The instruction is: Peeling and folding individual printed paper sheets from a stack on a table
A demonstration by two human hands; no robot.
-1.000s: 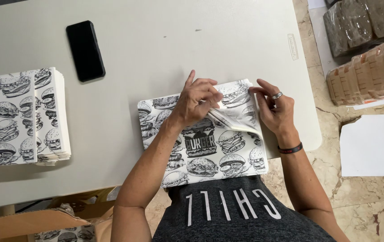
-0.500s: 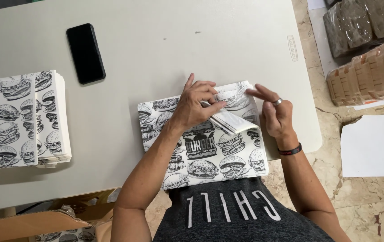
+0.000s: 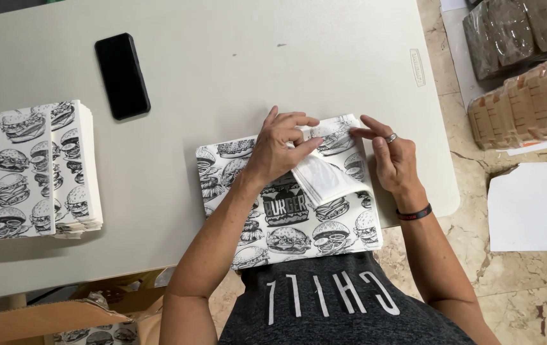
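A burger-printed paper sheet [image 3: 286, 217] lies at the near edge of the grey table [image 3: 235, 76], hanging slightly over it. Its far right corner is folded over, showing a white underside flap [image 3: 324, 179]. My left hand [image 3: 280, 144] presses flat on the sheet, thumb on the folded flap. My right hand [image 3: 395, 156], with a ring and a dark wristband, holds the flap's far corner with its fingertips at the sheet's right edge.
A stack of the same printed sheets [image 3: 30, 169] sits at the table's left. A black phone [image 3: 122, 75] lies behind it. Wrapped brown bundles [image 3: 529, 102] and a white sheet [image 3: 535, 204] are on the floor at right; a cardboard box [image 3: 37, 319] is below left.
The corner flap has been pressed down flatter. My right hand moved from on top of the flap out to its right edge, fingers stretched toward the far corner.
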